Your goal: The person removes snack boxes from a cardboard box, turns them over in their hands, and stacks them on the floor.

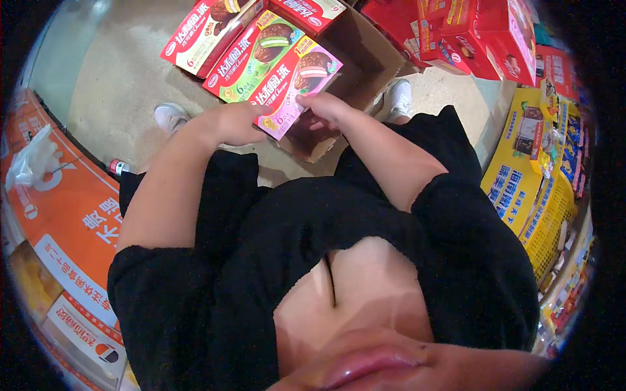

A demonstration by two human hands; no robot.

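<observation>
A pink and red box of chocolate-coated pies [298,88] lies tilted over an open cardboard carton [374,58]. My left hand [234,122] grips the near left end of this pink box, with some fingers out of sight. At its right edge, my right hand [326,110] pinches it, thumb on top and fingers below. Directly beside it sits a green and red pie box [254,56]. A cream and red pie box [210,36] stands farther left, and another red and cream box [310,14] is at the carton's back.
Several red snack boxes [481,41] are stacked at the upper right. A yellow display case [513,151] and a yellow basket [550,229] line the right side. Along the left runs an orange printed panel [83,195] with a clear plastic bag [36,159]. A bottle [118,167] is near it.
</observation>
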